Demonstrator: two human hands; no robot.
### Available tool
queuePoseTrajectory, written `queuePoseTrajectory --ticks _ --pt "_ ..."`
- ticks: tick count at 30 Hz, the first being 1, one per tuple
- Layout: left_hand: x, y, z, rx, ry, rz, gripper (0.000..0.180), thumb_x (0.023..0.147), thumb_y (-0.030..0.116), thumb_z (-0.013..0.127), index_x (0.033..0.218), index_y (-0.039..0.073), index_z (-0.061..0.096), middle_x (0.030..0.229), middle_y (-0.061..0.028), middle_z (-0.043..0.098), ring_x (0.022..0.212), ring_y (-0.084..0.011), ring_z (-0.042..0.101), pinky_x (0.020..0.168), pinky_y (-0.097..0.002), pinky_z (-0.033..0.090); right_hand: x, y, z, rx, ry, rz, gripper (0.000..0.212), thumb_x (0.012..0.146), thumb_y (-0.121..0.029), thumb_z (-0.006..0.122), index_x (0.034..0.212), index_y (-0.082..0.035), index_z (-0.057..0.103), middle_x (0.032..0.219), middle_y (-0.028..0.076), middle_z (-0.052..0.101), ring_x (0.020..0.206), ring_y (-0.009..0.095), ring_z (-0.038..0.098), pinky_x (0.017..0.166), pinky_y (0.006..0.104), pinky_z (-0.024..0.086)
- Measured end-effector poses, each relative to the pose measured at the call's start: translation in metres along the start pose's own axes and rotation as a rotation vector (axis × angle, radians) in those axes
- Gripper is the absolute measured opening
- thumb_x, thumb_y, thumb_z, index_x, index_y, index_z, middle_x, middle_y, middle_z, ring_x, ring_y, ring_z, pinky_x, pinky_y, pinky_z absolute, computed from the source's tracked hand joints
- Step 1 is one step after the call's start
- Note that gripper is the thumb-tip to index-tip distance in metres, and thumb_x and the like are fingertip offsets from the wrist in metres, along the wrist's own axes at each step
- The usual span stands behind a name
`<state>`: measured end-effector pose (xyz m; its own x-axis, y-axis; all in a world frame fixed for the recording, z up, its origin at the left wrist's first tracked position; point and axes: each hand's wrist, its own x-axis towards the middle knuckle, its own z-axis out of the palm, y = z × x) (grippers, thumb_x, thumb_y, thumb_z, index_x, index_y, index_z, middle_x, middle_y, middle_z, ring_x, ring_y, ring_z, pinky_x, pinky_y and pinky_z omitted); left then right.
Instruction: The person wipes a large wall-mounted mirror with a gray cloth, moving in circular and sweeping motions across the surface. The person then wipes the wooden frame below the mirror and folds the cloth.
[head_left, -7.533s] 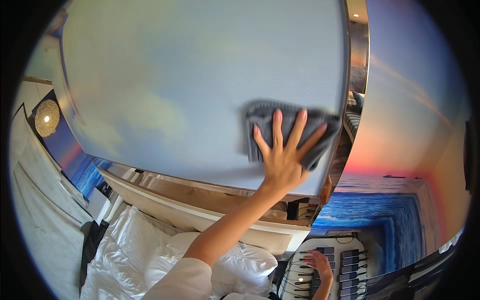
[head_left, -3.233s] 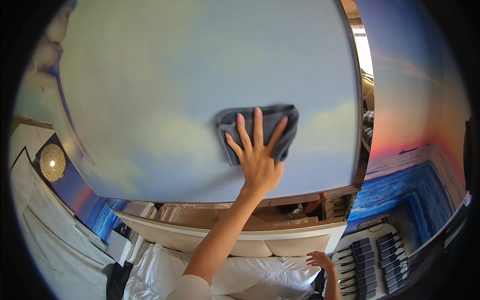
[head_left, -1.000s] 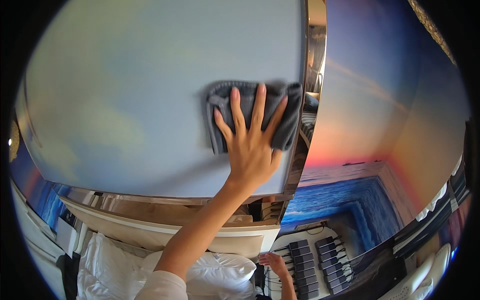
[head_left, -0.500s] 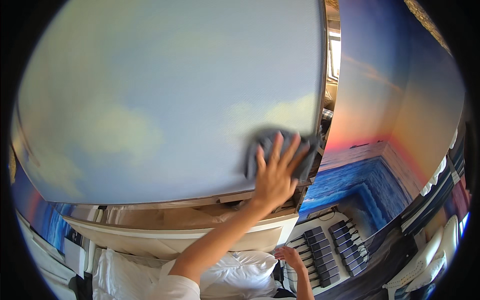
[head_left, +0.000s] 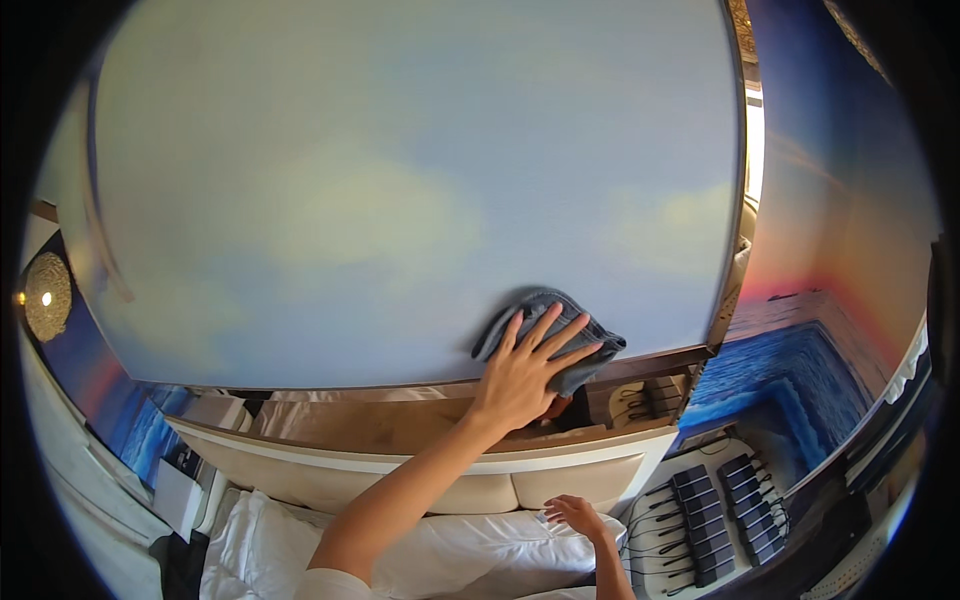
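Filling most of the frame is a large wall panel printed with a pale blue sky and soft clouds, framed by a thin shiny edge that bends with the lens. At the right side of the frame the wall shows a painted sea and an orange sunset.

Near the lower right corner of the panel, a hand coming from the forearm at the lower middle of the frame lies flat with the fingers spread wide. It presses a dark grey cloth against the panel, just above the bottom edge. The palm covers the lower part of the cloth, so the cloth stays against the upright surface and does not fall. I judge this to be the left hand, because the other hand is lower and more to the right.

That right hand is at the bottom of the frame, fingers loosely open, resting on the white bedding, probably for support while the body leans forward. It holds nothing.

Below the panel runs a padded cream headboard. At the lower right, rows of small dark devices with cables lie on a surface.
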<state>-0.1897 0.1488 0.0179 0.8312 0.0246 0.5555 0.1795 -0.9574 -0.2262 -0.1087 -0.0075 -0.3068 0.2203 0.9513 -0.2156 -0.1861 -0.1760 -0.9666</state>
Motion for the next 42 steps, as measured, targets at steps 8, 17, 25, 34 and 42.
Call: queuePoseTrajectory --ticks 8,17,25,34,42 --pt "0.01 -0.036 -0.064 0.362 0.212 -0.369 0.054 0.087 0.029 0.053 0.139 0.032 0.039 0.152 -0.0157 0.013 0.136 -0.0497 0.004 0.101 -0.07 0.003 -0.004 -0.021 0.0 -0.094 -0.026 0.034 0.031 0.096 -0.022 0.046 0.108 0.004 0.06 0.096 0.014 0.066 0.083 0.019 0.066 0.074 0.0284 0.053" --pt "0.078 -0.019 -0.085 0.33 0.402 -0.382 0.06 0.083 0.021 0.051 0.14 0.029 0.038 0.152 -0.0179 0.012 0.135 -0.0515 0.002 0.1 -0.0693 -0.003 -0.019 -0.019 -0.057 0.052 0.061 0.272 0.04 0.098 -0.034 0.042 0.109 0.0 0.06 0.092 0.013 0.066 0.079 0.021 0.065 0.07 0.0319 0.054" --pt "0.03 0.056 0.041 0.148 0.035 -0.454 0.076 0.07 0.018 0.062 0.137 0.044 0.037 0.154 -0.0083 0.014 0.136 -0.0496 0.003 0.099 -0.071 -0.006 -0.026 -0.009 -0.074 0.056 -0.11 0.303 0.05 0.097 -0.046 0.039 0.108 -0.002 0.061 0.088 0.01 0.066 0.076 0.018 0.065 0.068 0.0289 0.053" --pt "0.158 0.067 -0.044 0.227 0.528 -0.515 0.055 0.084 0.019 0.051 0.138 0.026 0.042 0.151 -0.0203 0.013 0.134 -0.0545 0.003 0.097 -0.0724 0.0 -0.017 -0.043 -0.116 -0.143 -0.194 0.251 0.053 0.097 -0.046 0.037 0.109 0.0 0.059 0.092 0.011 0.065 0.081 0.017 0.064 0.073 0.0289 0.052" --pt "0.152 0.12 0.01 0.036 0.191 -0.409 0.084 0.071 0.02 0.068 0.141 0.045 0.028 0.155 -0.0021 0.009 0.14 -0.0406 0.002 0.101 -0.0704 0.01 -0.061 -0.049 -0.138 -0.291 -0.32 0.393 0.048 0.098 -0.043 0.038 0.109 -0.002 0.059 0.094 0.01 0.065 0.082 0.017 0.064 0.075 0.0293 0.051"
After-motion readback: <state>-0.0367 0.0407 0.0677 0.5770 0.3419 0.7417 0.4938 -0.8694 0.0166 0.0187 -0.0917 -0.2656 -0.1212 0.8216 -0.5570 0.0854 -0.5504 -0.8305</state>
